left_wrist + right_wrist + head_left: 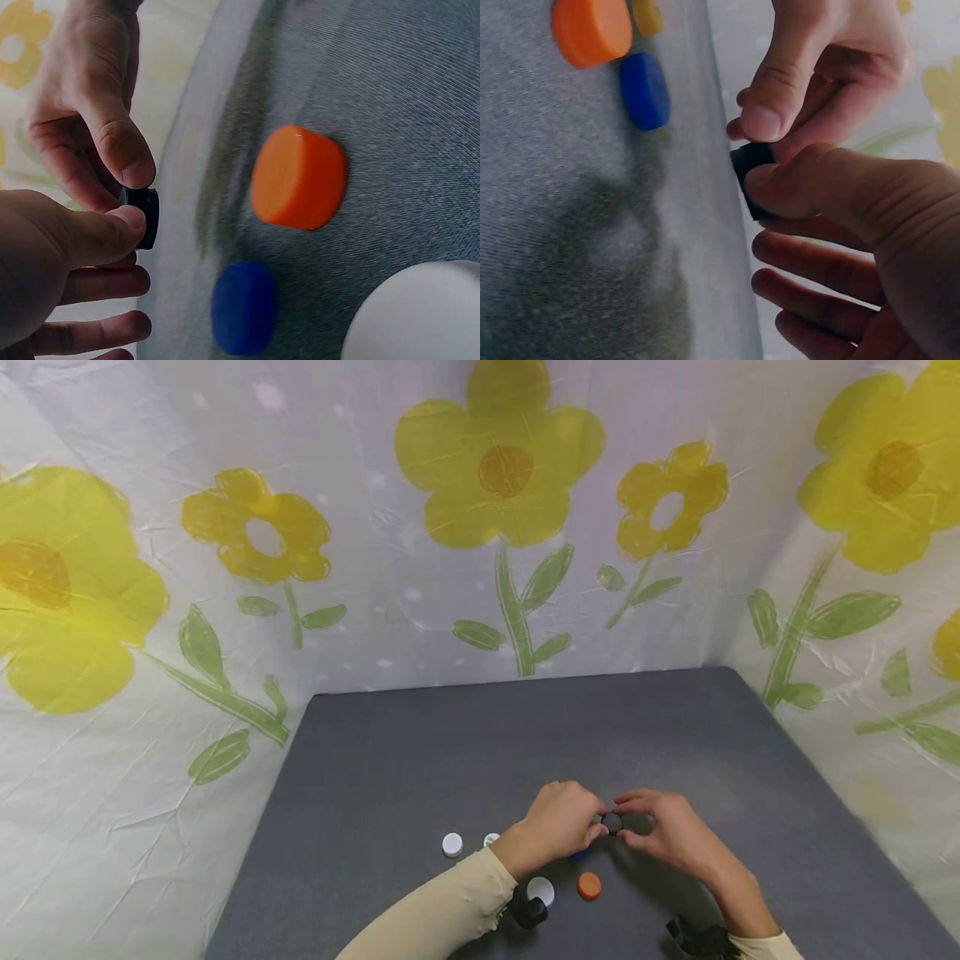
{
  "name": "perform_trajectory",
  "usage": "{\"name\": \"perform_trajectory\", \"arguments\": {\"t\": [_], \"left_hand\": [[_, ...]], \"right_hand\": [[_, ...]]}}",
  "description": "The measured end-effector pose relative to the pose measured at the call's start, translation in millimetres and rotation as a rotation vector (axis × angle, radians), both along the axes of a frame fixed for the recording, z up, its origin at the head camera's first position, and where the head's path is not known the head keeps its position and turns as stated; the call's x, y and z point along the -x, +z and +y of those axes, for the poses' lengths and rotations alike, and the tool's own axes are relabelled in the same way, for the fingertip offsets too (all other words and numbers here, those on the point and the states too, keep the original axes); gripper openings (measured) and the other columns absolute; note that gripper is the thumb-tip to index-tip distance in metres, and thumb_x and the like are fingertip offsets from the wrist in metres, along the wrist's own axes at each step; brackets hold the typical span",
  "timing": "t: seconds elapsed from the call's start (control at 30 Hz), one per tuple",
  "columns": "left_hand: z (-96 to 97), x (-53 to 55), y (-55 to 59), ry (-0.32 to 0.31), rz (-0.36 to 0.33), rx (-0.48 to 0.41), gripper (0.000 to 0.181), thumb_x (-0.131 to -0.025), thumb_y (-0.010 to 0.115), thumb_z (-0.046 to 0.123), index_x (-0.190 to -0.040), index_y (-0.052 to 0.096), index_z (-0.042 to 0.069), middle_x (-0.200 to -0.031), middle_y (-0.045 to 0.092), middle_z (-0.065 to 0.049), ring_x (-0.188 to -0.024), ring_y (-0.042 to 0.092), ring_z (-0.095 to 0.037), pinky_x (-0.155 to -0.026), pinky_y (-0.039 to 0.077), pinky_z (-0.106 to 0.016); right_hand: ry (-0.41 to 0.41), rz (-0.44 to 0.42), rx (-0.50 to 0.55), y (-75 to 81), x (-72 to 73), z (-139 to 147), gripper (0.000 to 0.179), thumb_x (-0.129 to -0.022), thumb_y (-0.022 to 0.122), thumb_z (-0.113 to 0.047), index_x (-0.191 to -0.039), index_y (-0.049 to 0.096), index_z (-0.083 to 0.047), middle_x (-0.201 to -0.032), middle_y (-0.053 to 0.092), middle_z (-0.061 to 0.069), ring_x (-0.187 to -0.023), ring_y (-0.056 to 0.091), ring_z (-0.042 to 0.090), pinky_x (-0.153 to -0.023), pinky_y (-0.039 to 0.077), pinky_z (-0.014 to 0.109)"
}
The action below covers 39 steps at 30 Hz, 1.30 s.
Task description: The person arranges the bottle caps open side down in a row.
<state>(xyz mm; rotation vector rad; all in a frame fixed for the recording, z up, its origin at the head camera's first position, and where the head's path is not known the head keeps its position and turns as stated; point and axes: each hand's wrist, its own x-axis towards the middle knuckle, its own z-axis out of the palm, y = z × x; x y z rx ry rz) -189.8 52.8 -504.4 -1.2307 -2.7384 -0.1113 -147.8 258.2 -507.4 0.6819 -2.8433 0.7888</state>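
Between my two hands is a small black bottle cap (pixel 612 824), held above the dark table. My left hand (pixel 564 817) pinches one side of it between thumb and index finger; the other fingers spread apart in the left wrist view. From the opposite side, my right hand (pixel 666 831) pinches it too, its thumb (pixel 780 187) lying on the rim. Nearer to me on the table lies an orange cap (pixel 588 886). A blue cap (pixel 244 308) sits close by, mostly covered by the left hand in the head view.
Left of the hands are a white cap (pixel 452 845) and a printed white cap (pixel 491 840), partly behind the left wrist. A larger white cap (pixel 540 891) lies by the left wrist camera (pixel 528 912). A yellow cap (pixel 648 16) shows beside the orange one. Flowered sheeting (pixel 390 635) surrounds the table (pixel 420 752).
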Motion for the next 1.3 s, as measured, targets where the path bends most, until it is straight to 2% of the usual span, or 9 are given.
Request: {"name": "perform_trajectory", "arguments": {"t": [0.13, 0.37, 0.6, 0.73, 0.87, 0.97, 1.07, 1.17, 1.3], "left_hand": [[4.7, -1.0, -7.7, 0.002, 0.031, 0.052, 0.013, -0.088, 0.073, 0.048, -0.090, 0.076, 0.036, -0.071, 0.066, 0.015, -0.068, 0.061, -0.007, -0.059, 0.049, -0.030], [7.5, -4.9, -16.3, 0.018, 0.015, 0.113, 0.013, -0.087, 0.075, 0.047, -0.086, 0.075, 0.034, -0.077, 0.070, 0.012, -0.072, 0.064, -0.010, -0.062, 0.051, -0.032], [9.2, -8.6, -24.1, 0.062, 0.046, 0.165, 0.015, -0.086, 0.075, 0.047, -0.091, 0.076, 0.032, -0.085, 0.072, 0.007, -0.076, 0.065, -0.013, -0.068, 0.051, -0.034], [6.1, -7.2, -24.2, 0.075, 0.036, 0.149, 0.015, -0.085, 0.076, 0.048, -0.083, 0.073, 0.033, -0.081, 0.070, 0.008, -0.076, 0.064, -0.013, -0.068, 0.051, -0.033], [-7.8, -0.5, -14.0, 0.099, 0.000, 0.079, 0.020, -0.089, 0.072, 0.049, -0.080, 0.070, 0.030, -0.075, 0.067, 0.009, -0.071, 0.063, -0.011, -0.062, 0.050, -0.032], [-26.3, 6.7, 0.8, 0.141, -0.003, -0.001, 0.022, -0.093, 0.067, 0.049, -0.095, 0.076, 0.029, -0.084, 0.072, 0.010, -0.076, 0.066, -0.011, -0.062, 0.053, -0.031], [-48.5, 11.9, 20.6, 0.188, 0.010, -0.092, 0.029, -0.096, 0.064, 0.048, -0.110, 0.077, 0.026, -0.098, 0.076, 0.008, -0.087, 0.069, -0.014, -0.069, 0.056, -0.034], [-73.2, 15.5, 40.4, 0.229, 0.036, -0.187, 0.031, -0.096, 0.064, 0.044, -0.114, 0.077, 0.023, -0.106, 0.076, 0.006, -0.095, 0.069, -0.018, -0.076, 0.057, -0.038], [-107.6, 21.2, 60.3, 0.272, 0.124, -0.300, 0.031, -0.096, 0.065, 0.041, -0.115, 0.076, 0.019, -0.111, 0.076, 0.003, -0.098, 0.069, -0.021, -0.080, 0.057, -0.040]], "right_hand": [[0.000, -0.005, -0.024, -6.3, 0.2, -0.9, 0.025, -0.080, 0.083, -0.015, -0.104, 0.079, -0.010, -0.117, 0.072, 0.006, -0.106, 0.070, 0.030, -0.085, 0.056, 0.046], [0.018, 0.007, -0.064, -18.7, -1.6, -3.1, 0.023, -0.078, 0.084, -0.017, -0.100, 0.079, -0.010, -0.113, 0.073, 0.007, -0.104, 0.070, 0.030, -0.086, 0.055, 0.048], [-0.025, -0.085, -0.095, -21.5, -0.7, -6.2, 0.025, -0.080, 0.084, -0.021, -0.102, 0.079, -0.013, -0.121, 0.070, 0.009, -0.112, 0.066, 0.036, -0.088, 0.054, 0.052], [-0.024, -0.111, -0.129, -21.2, 0.5, -6.9, 0.027, -0.080, 0.084, -0.022, -0.105, 0.078, -0.013, -0.125, 0.068, 0.012, -0.115, 0.064, 0.039, -0.089, 0.052, 0.056], [-0.021, -0.081, -0.120, -18.3, 2.1, -5.3, 0.031, -0.083, 0.081, -0.020, -0.112, 0.075, -0.010, -0.127, 0.066, 0.015, -0.115, 0.063, 0.039, -0.090, 0.052, 0.056], [-0.042, 0.029, -0.088, -14.0, 5.4, -4.8, 0.034, -0.085, 0.079, -0.018, -0.116, 0.073, -0.006, -0.125, 0.067, 0.016, -0.114, 0.064, 0.039, -0.090, 0.052, 0.056], [-0.059, 0.182, -0.073, -6.7, 11.3, -2.8, 0.036, -0.084, 0.079, -0.019, -0.117, 0.073, -0.004, -0.122, 0.069, 0.016, -0.112, 0.065, 0.037, -0.089, 0.052, 0.056], [-0.060, 0.290, -0.047, 3.8, 19.4, 0.2, 0.038, -0.084, 0.079, -0.019, -0.118, 0.072, -0.005, -0.123, 0.068, 0.016, -0.114, 0.063, 0.036, -0.089, 0.052, 0.055], [-0.064, 0.384, -0.033, 18.6, 31.9, 5.1, 0.039, -0.084, 0.080, -0.018, -0.120, 0.071, -0.004, -0.124, 0.067, 0.016, -0.117, 0.060, 0.037, -0.096, 0.047, 0.057]]}}
